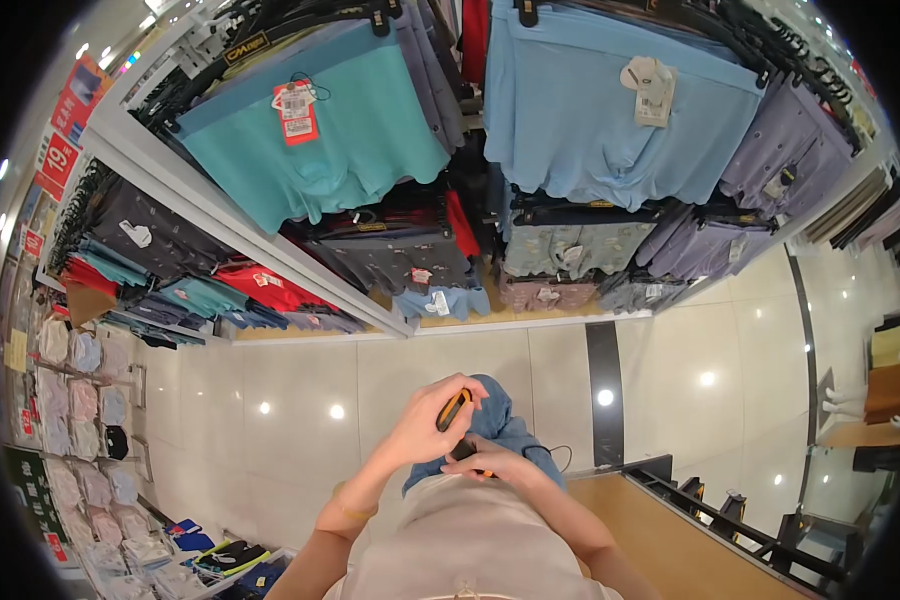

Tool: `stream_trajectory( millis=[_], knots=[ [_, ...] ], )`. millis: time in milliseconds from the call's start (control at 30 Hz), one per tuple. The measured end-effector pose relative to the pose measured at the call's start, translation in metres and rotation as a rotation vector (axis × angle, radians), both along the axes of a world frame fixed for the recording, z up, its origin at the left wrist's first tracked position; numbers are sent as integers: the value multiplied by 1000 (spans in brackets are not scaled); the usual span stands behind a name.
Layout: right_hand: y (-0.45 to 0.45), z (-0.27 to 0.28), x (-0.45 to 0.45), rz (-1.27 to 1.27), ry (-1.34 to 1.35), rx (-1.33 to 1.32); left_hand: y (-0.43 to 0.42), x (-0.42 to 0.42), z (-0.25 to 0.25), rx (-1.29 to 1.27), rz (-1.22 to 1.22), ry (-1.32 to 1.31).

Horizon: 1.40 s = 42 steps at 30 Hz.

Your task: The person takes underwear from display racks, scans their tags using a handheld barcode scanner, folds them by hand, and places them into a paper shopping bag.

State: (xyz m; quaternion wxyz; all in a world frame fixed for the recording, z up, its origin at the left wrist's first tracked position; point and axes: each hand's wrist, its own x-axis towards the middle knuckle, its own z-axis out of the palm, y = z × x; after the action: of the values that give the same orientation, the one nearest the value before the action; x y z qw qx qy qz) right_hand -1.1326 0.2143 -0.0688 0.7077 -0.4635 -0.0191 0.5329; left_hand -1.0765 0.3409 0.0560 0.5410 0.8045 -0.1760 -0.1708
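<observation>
My left hand (432, 415) is closed around an orange-and-black handheld tool (454, 409), held in front of my body. Just below it, my right hand (497, 462) is closed on a second black-and-orange piece (463, 449). The fingers hide much of both, so I cannot tell their exact kind or whether they are joined. Beneath the hands are my legs in blue jeans (505, 410). In front hang teal boxer shorts (320, 130) and light blue boxer shorts (610, 120), each with a tag, apart from my hands.
White display racks (240, 225) hold more hanging shorts in several rows. Packaged garments (85, 400) hang at the left. Tiled floor (290, 400) lies between me and the racks. A wooden board (650, 540) with a black metal rail (730, 535) stands at my right.
</observation>
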Motion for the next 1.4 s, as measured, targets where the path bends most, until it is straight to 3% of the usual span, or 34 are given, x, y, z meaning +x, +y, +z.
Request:
stream_trajectory(
  millis=[100,233,367,467,567,900,1100,1300,1400],
  knots=[
    [1,12,2,14,-80,-203,-10,1,-5,46,-38,-79],
    [6,13,-6,-326,-69,-294,-10,12,-9,-43,-106,-86],
    [5,29,-2,-411,-8,-234,-16,18,1,-61,-34,-8],
    [-1,23,-3,-369,34,57,-17,19,6,-123,-39,2],
    [-12,31,4,-291,119,179,-13,20,3,-238,-94,-29],
    [-14,46,-3,-419,18,131,-3,17,10,-358,-297,-4],
    [-11,43,-8,-461,-5,127,-1,11,4,-335,-294,-28],
    [-11,42,-12,-459,52,218,-13,6,4,-296,-135,1],
    [-10,46,-14,-503,57,167,-15,8,4,-301,-164,-126]
  ],
)
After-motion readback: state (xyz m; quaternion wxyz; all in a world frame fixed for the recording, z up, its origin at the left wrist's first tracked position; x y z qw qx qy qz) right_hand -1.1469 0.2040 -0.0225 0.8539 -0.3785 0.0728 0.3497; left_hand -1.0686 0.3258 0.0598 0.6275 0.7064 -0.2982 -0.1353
